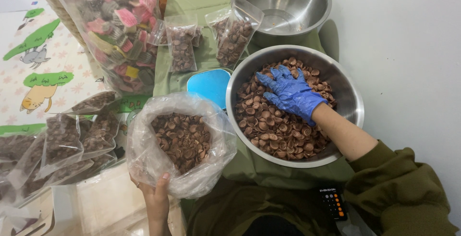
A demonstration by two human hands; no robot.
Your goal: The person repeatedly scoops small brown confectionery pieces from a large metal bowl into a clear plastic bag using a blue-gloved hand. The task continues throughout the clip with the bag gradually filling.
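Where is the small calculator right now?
In the head view, the calculator lies at the bottom right, below the full steel bowl, beside the green sleeve.

Right hand point(289, 93) gloved in blue, laid palm down, fingers spread and pointing up and to the left; bare right forearm point(343, 132) slanting down to the right into an olive sleeve point(398, 188) pushed up toward the elbow. Left hand point(154, 195) bare, reaching up from the lower edge, thumb up and nail showing, fingers curled out of sight; left wrist straight, forearm mostly cut off by the frame.
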